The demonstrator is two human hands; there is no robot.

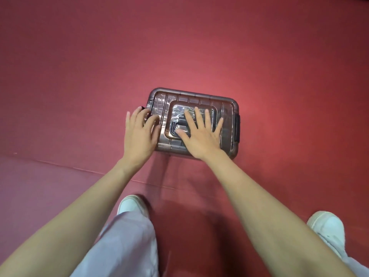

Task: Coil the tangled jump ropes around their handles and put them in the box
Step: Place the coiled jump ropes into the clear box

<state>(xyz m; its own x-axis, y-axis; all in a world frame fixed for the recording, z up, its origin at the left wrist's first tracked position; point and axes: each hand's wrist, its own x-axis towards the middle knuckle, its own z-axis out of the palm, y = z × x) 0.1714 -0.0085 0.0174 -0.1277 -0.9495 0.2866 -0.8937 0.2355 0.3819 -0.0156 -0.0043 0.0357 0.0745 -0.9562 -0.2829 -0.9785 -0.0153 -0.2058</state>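
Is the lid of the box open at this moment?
No, the lid lies closed on the box, and the right hand rests flat on it.

A person leans over a closed, brown translucent box [227, 108] on a red floor [199, 47], right hand [201, 134] flat on the lid with fingers spread. The left hand [138, 132] touches the box's nine o'clock end beside a black latch [142, 107]. White shoes [130, 203] show toward six o'clock.
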